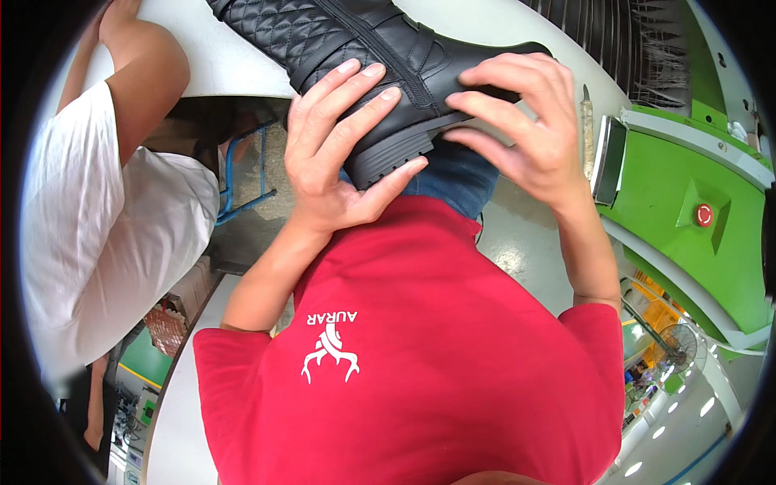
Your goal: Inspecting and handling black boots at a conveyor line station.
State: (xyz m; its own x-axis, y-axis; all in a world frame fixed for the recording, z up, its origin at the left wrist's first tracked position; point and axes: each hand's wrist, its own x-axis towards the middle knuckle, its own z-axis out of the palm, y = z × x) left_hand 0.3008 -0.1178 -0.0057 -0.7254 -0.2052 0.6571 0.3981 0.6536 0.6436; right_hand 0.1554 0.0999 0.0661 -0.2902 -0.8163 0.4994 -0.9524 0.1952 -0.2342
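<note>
A: Where is the boot (356,40)?

B: At the top centre of the frame. It is black, with a quilted shaft running to the upper left, straps with buckles across it, and a ridged heel pointing down toward the middle.

A: And the hands?

B: Both are on it. The left hand (335,158) sits just left of centre, fingers spread over the heel area and the thumb hooked under the heel. The right hand (525,129) is right of centre, fingers curled over the foot part of the boot. They are apart from each other, each closed around its own end of the boot.

A: What lies under the boot?

B: The person's red shirt (420,356) fills the lower middle, with a bit of blue jeans (457,174) showing just below the heel. Behind the boot at the top is a white table (218,56).

A: Anyone nearby?

B: Another person in a white shirt (97,242) stands at the left edge, one arm raised to the upper left. On the right side is a green machine (671,186) with a red button (704,214). Near the left centre there is a blue frame (242,174) by the floor.
</note>
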